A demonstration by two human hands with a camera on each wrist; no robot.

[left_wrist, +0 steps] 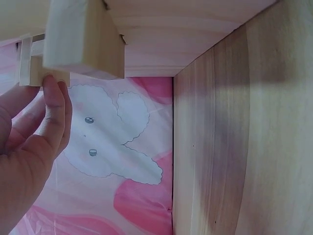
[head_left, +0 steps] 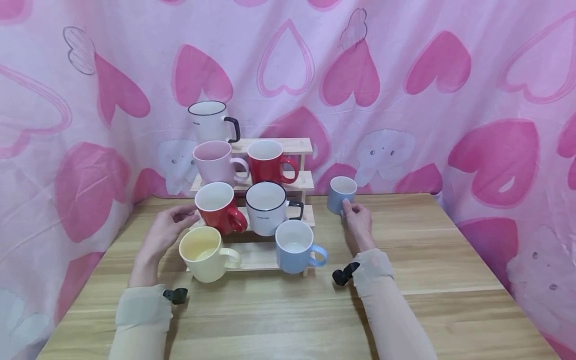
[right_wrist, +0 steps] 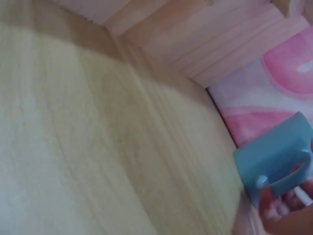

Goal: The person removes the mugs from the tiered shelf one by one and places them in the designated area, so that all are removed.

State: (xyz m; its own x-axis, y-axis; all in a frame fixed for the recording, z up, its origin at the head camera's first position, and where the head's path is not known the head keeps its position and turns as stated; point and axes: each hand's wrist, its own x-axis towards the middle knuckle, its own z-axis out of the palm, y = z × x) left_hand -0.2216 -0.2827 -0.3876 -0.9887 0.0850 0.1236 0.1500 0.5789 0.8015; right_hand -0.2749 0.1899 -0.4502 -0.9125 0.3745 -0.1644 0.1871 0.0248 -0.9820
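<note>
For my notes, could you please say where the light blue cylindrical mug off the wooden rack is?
In the head view, the light blue cylindrical mug is right of the tiered wooden rack, its handle held by the right hand.

The right hand [right_wrist: 289,210] holds a blue mug [right_wrist: 269,156] by its handle [right_wrist: 289,181] on the wooden table [right_wrist: 107,137].

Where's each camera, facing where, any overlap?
Head: worn on head, forward and down at the mug rack; left hand, right hand, forearms show.
Left wrist: on that wrist, toward rack wood and curtain; left fingers show.
Right wrist: on that wrist, across tabletop toward held blue mug; right fingers show.
Head and right wrist share the held blue mug.
</note>
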